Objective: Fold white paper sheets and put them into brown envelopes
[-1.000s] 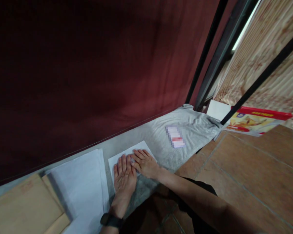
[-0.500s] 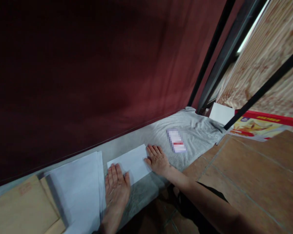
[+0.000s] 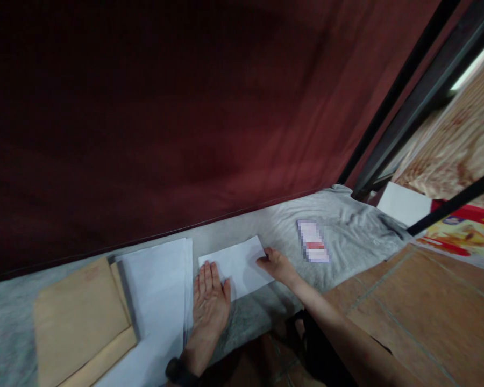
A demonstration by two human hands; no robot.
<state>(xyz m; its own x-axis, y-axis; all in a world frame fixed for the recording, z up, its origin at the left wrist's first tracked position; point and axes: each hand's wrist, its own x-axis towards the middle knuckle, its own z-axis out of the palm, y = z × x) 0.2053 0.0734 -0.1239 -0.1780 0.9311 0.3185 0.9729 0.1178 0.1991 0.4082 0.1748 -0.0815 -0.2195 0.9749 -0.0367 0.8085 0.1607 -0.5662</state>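
A folded white sheet of paper [image 3: 239, 263] lies on a grey cloth [image 3: 347, 236] spread along a low ledge. My left hand [image 3: 208, 293] lies flat on the sheet's near left corner, fingers stretched out and together. My right hand [image 3: 277, 264] is at the sheet's right edge, fingers curled and pinching that edge. A dark watch [image 3: 180, 372] shows on my left wrist.
A stack of white paper [image 3: 159, 282] lies left of the sheet, with brown envelopes [image 3: 78, 317] further left. A small blurred card [image 3: 313, 241] rests on the cloth to the right. A dark red curtain [image 3: 165, 118] hangs behind. A colourful box [image 3: 463, 234] and tiled floor [image 3: 419, 312] are at right.
My hands have slid apart from the sheet's middle to its two ends; the right hand has curled onto the right edge. The view has shifted left, showing more of the envelopes.
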